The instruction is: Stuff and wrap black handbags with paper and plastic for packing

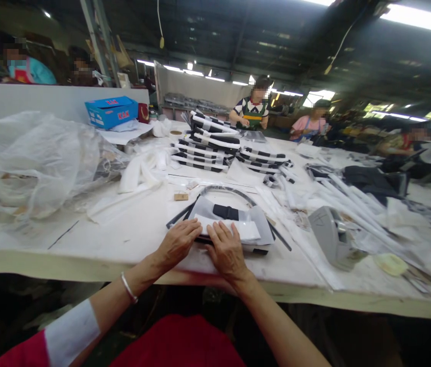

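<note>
In front of me on the table lies a flat grey-and-black item (203, 208) that looks like a bag, with a looped dark strap (234, 190) behind it. A black tab (225, 211) sits at its middle. Across its near part runs a white strip (246, 231). My left hand (179, 243) rests at the strip's left end, fingers stretched out and close together. Spread over the strip's near edge are the fingers of my right hand (227, 252), lying flat. Both thumbs are partly hidden, so what is under them cannot be made out.
A grey tape dispenser (326, 237) stands to the right, near long white strips (307, 250). Stacked black-and-white striped pieces (209, 140) lie behind. On the left are a large clear plastic bag (39, 158) and a blue box (111, 113). Several people work farther back.
</note>
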`<state>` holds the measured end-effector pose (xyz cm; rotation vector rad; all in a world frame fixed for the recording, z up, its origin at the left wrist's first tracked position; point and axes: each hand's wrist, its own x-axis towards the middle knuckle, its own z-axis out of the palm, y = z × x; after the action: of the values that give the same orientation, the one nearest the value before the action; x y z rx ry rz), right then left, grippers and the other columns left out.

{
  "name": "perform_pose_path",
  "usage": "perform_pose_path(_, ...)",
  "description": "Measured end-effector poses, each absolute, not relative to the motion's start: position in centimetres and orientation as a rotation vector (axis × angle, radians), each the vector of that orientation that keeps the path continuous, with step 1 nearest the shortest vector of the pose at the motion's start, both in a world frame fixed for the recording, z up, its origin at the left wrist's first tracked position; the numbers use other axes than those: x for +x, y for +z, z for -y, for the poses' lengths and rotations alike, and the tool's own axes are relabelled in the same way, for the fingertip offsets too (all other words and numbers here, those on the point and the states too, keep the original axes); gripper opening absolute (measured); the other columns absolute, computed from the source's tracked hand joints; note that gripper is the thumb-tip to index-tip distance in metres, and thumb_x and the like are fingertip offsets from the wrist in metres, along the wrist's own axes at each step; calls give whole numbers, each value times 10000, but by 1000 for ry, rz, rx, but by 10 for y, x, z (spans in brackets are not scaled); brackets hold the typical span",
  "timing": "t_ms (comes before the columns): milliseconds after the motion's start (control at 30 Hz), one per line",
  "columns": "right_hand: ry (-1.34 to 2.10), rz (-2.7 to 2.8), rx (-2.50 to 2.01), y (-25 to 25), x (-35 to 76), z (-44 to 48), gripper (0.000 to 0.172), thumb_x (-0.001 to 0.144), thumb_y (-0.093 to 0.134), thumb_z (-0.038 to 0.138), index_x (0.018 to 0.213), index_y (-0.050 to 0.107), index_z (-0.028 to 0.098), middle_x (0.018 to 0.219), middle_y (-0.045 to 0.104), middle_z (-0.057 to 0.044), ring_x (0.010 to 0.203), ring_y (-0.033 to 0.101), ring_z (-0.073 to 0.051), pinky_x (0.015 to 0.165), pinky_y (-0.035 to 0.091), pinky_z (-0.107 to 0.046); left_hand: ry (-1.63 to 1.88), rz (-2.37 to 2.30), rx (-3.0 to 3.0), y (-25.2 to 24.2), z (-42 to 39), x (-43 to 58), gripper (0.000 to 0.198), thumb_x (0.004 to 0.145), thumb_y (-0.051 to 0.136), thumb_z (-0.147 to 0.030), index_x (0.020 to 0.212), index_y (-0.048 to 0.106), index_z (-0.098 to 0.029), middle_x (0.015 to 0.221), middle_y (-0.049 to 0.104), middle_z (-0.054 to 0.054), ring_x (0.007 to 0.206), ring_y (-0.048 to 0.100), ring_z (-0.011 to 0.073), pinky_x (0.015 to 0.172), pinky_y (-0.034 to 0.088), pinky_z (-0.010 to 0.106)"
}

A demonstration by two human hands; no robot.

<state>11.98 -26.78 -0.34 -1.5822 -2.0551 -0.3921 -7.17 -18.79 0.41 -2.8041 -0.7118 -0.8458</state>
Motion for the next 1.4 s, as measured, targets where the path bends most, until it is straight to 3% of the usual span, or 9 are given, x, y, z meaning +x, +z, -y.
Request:
perform_pose_path(67, -374, 2070, -1599, -4, 119, 269, 498, 901, 627, 323, 1363, 509, 178, 1380, 571, -151, 1329, 460, -307, 1146, 228, -564, -708, 698, -2738, 0, 193, -77, 423, 936, 388, -82, 1306, 569, -180, 1347, 599, 121, 1321, 491, 297, 1101, 401, 541)
perform_pose_path(133, -368, 2081, -1611, -4, 119, 269, 529, 887, 646, 328, 1373, 498, 180, 1393, 558, -151, 1339, 445, -312, 1150, 210, -573, -610, 715, -2678, -3, 197, -80, 480, 922, 393, -58, 1367, 516, -188, 1416, 543, 117, 1341, 459, 336, 1084, 392, 577)
perform_pose_path(333, -361, 2091, -1630, 1, 118, 270, 578, 860, 670, 318, 1386, 483, 170, 1383, 562, -163, 1325, 454, -316, 1145, 212, -569, -508, 754, -2708, 2, 192, -77, 465, 907, 455, -70, 1356, 509, -177, 1393, 557, 123, 1267, 524, 299, 1000, 475, 458)
perform_pose_path(500, -372, 2104, -1643, 1, 118, 270, 583, 851, 665, 299, 1390, 477, 178, 1390, 554, -165, 1333, 445, -305, 1149, 209, -563, -440, 632, -2640, 14, 189, -76, 459, 910, 432, -39, 1346, 499, -166, 1384, 557, 130, 1246, 539, 306, 998, 482, 479)
perform_pose_path(700, -450, 2090, -1672, -7, 117, 262, 560, 858, 629, 236, 1393, 475, 171, 1360, 580, -160, 1302, 475, -307, 1137, 233, -559, -342, 543, -2669, 14, 174, -74, 457, 924, 400, -35, 1357, 467, -164, 1323, 574, 163, 1236, 553, 284, 922, 550, 418)
perform_pose_path(900, -556, 2043, -1693, -7, 112, 256, 588, 845, 640, 302, 1388, 477, 145, 1339, 586, -181, 1273, 494, -326, 1123, 265, -561, -500, 473, -2669, 9, 160, -75, 515, 895, 416, -19, 1391, 445, -156, 1328, 578, 166, 1159, 591, 249, 948, 546, 390)
perform_pose_path(1100, -618, 1958, -1675, -1, 116, 255, 754, 821, 656, 413, 1470, 371, 155, 1391, 543, -171, 1308, 455, -336, 1127, 272, -539, -506, 403, -2687, 40, 162, -69, 579, 859, 423, -15, 1418, 409, -168, 1329, 575, 151, 1138, 592, 253, 957, 543, 405)
perform_pose_path(1233, -688, 1902, -1638, -1, 126, 250, 688, 858, 613, 293, 1482, 352, 166, 1372, 564, -143, 1276, 475, -308, 1100, 309, -505, -461, 391, -2636, 62, 164, -58, 557, 858, 395, -9, 1391, 431, -166, 1358, 555, 144, 1069, 616, 245, 913, 553, 384)
perform_pose_path(1400, -742, 1934, -1570, 3, 137, 244, 535, 880, 532, 184, 1409, 455, 176, 1180, 654, -120, 1068, 575, -266, 957, 420, -445, -336, 478, -2629, 63, 173, -48, 533, 848, 406, -27, 1363, 458, -153, 1305, 594, 137, 992, 640, 234, 875, 546, 364)
